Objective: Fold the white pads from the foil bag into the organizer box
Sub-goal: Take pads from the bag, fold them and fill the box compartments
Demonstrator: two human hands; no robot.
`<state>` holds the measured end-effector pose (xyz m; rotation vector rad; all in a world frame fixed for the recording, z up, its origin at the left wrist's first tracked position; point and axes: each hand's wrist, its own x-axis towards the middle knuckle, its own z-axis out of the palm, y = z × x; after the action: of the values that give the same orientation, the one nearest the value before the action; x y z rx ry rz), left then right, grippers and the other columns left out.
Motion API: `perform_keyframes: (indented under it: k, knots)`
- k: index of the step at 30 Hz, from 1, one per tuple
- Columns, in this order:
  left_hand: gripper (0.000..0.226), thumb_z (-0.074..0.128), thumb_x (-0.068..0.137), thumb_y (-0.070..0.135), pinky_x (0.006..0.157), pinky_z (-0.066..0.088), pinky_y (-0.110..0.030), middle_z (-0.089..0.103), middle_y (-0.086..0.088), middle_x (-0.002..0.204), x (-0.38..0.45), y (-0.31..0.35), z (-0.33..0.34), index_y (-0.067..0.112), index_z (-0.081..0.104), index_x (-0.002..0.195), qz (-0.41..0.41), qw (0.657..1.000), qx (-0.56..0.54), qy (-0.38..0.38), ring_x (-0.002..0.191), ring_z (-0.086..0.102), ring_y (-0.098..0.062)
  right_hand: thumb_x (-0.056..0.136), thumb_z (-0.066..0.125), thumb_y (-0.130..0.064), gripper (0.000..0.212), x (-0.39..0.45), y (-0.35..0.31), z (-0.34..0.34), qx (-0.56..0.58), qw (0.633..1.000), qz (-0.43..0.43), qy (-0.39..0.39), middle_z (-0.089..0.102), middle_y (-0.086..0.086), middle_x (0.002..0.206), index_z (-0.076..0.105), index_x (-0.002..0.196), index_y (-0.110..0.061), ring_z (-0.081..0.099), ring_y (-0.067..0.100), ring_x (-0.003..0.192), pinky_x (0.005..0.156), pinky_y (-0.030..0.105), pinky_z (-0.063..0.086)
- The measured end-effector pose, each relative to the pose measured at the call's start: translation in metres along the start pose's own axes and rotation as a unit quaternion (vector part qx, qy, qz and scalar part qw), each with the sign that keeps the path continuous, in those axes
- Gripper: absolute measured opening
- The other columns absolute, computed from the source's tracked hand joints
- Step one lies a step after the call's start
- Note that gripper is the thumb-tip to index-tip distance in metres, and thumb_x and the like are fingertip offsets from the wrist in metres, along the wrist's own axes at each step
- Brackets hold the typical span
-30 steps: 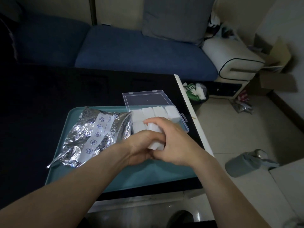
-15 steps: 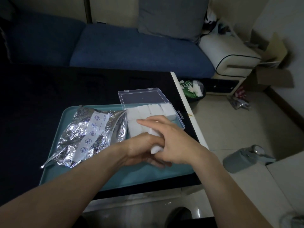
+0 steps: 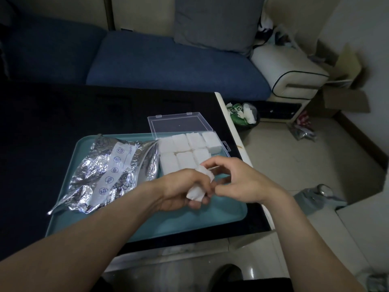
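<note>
Right now the folding step is in hand: the left hand point(image 3: 185, 186) curls its fingers round a white pad point(image 3: 199, 187), held just above the teal tray point(image 3: 227, 213) and in front of the organizer box point(image 3: 226, 149), while the right hand point(image 3: 237, 182) sits close against it with fingers bent and thumb and forefinger drawn toward the pad's upper edge; whether the right fingertips actually pinch the pad or only hover at it I cannot tell. The pad looks crumpled and only partly doubled over, so I judge the fold is not yet finished. The box, its clear lid point(image 3: 181, 124) swung open toward the sofa point(image 3: 168, 57), already holds a back row of four folded pads and at least three in the front row, and the near right corner, partly hidden by the hands, seems to be the free slot. The next move would call for squaring the pad's edges, pressing the crease flat, then tucking it into that corner without disturbing its neighbours. The crumpled foil bag point(image 3: 109, 171) lies on the tray's left side, just beside the box, on the dark desk point(image 3: 63, 114). Its white label strip carries a column of round blue icons and one short word, too small to read; no brand can be made out.
</note>
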<state>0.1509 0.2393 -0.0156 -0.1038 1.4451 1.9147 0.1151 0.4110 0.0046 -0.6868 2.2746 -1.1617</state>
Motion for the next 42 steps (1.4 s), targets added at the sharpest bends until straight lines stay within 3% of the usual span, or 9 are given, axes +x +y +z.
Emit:
perform_keyframes:
  k: [6, 9, 12, 15, 20, 26, 32, 35, 42]
  knots:
    - [0.047, 0.045, 0.059, -0.013, 0.043, 0.04, -0.02, 0.059, -0.011, 0.075, 0.003, 0.0, 0.0, 0.011, 0.058, 0.098, 0.016, 0.996, 0.057, -0.063, 0.065, 0.058, -0.021, 0.083, 0.076, -0.008, 0.028, -0.001, 0.017, -0.005, 0.146, 0.989, -0.02, -0.028, 0.074, 0.01, 0.111, 0.071, 0.11, -0.002, 0.069, 0.036, 0.099, 0.09, 0.034, 0.056]
    - [0.029, 0.062, 0.073, -0.006, 0.053, 0.052, -0.026, 0.064, -0.017, 0.084, 0.009, 0.003, 0.002, 0.005, 0.056, 0.099, 0.027, 0.989, 0.145, -0.01, 0.069, 0.063, -0.022, 0.081, 0.074, -0.006, 0.024, 0.007, 0.021, -0.011, 0.232, 0.971, -0.005, 0.047, 0.074, 0.019, 0.098, 0.07, 0.104, -0.003, 0.07, 0.026, 0.082, 0.074, 0.029, 0.058]
    - [0.029, 0.063, 0.084, 0.011, 0.078, 0.051, -0.031, 0.066, -0.008, 0.099, 0.019, 0.007, -0.01, 0.013, 0.055, 0.112, 0.128, 0.857, 0.456, 0.201, 0.085, 0.061, -0.017, 0.094, 0.063, 0.0, 0.019, 0.025, 0.034, -0.019, 0.384, 0.877, 0.04, 0.285, 0.074, 0.01, 0.1, 0.066, 0.112, -0.006, 0.072, 0.019, 0.082, 0.067, 0.029, 0.06]
    - [0.039, 0.057, 0.087, 0.017, 0.098, 0.041, -0.036, 0.056, -0.006, 0.119, 0.027, 0.004, -0.018, 0.012, 0.053, 0.125, 0.259, 0.714, 0.591, 0.271, 0.109, 0.047, -0.021, 0.095, 0.058, 0.0, 0.03, 0.046, 0.056, -0.02, 0.231, 0.854, 0.094, 0.457, 0.072, 0.006, 0.109, 0.07, 0.116, -0.017, 0.071, 0.024, 0.097, 0.075, 0.037, 0.062]
    - [0.048, 0.05, 0.087, 0.029, 0.107, 0.029, -0.041, 0.044, -0.005, 0.136, 0.035, -0.008, -0.025, 0.016, 0.045, 0.133, 0.184, 0.584, 0.766, 0.195, 0.127, 0.034, -0.026, 0.093, 0.044, 0.0, 0.037, 0.064, 0.055, -0.017, -0.074, 0.943, 0.109, 0.307, 0.068, 0.004, 0.112, 0.07, 0.113, -0.016, 0.062, 0.026, 0.108, 0.091, 0.031, 0.051]
    - [0.046, 0.046, 0.087, 0.029, 0.104, 0.031, -0.041, 0.044, -0.004, 0.133, 0.034, -0.013, -0.03, 0.017, 0.045, 0.131, 0.19, 0.553, 0.786, 0.198, 0.124, 0.037, -0.027, 0.091, 0.045, 0.0, 0.043, 0.077, 0.045, -0.013, -0.22, 0.936, 0.155, 0.228, 0.048, 0.007, 0.117, 0.071, 0.113, -0.025, 0.056, 0.029, 0.108, 0.108, 0.05, 0.037]
    - [0.052, 0.048, 0.086, 0.021, 0.11, 0.025, -0.043, 0.039, -0.006, 0.139, 0.031, -0.011, -0.027, 0.015, 0.039, 0.137, 0.169, 0.554, 0.79, 0.199, 0.134, 0.028, -0.03, 0.082, 0.063, -0.007, 0.03, 0.087, 0.043, -0.01, -0.212, 0.905, 0.19, 0.317, 0.07, 0.007, 0.101, 0.062, 0.109, -0.02, 0.063, 0.03, 0.106, 0.094, 0.041, 0.049]
    - [0.052, 0.046, 0.088, 0.021, 0.113, 0.021, -0.046, 0.036, -0.008, 0.142, 0.03, -0.011, -0.023, 0.012, 0.037, 0.138, 0.152, 0.555, 0.793, 0.2, 0.14, 0.022, -0.033, 0.081, 0.066, -0.01, 0.024, 0.095, 0.045, -0.004, -0.279, 0.875, 0.229, 0.324, 0.07, 0.005, 0.103, 0.062, 0.103, -0.017, 0.061, 0.029, 0.107, 0.086, 0.032, 0.037]
    - [0.049, 0.045, 0.086, 0.02, 0.109, 0.026, -0.045, 0.037, -0.009, 0.139, 0.033, -0.016, -0.022, 0.012, 0.039, 0.134, 0.156, 0.547, 0.796, 0.208, 0.134, 0.027, -0.034, 0.084, 0.062, -0.011, 0.019, 0.098, 0.044, 0.003, -0.446, 0.811, 0.228, 0.302, 0.07, 0.005, 0.099, 0.049, 0.095, -0.018, 0.062, 0.028, 0.1, 0.089, 0.042, 0.029]
